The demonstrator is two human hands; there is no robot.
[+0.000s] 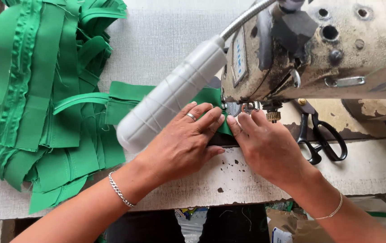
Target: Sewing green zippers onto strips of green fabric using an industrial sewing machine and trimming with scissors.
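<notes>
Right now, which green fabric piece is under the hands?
The flat piece running under the lamp to the needle, pinned by both hands' fingers; the others lie heaped at far left, untouched.

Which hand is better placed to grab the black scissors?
Right. The right hand lies just beside the black scissors on the table by the sewing machine. The left hand is farther off, pressed flat on the green fabric piece, with the grey lamp over it.
</notes>
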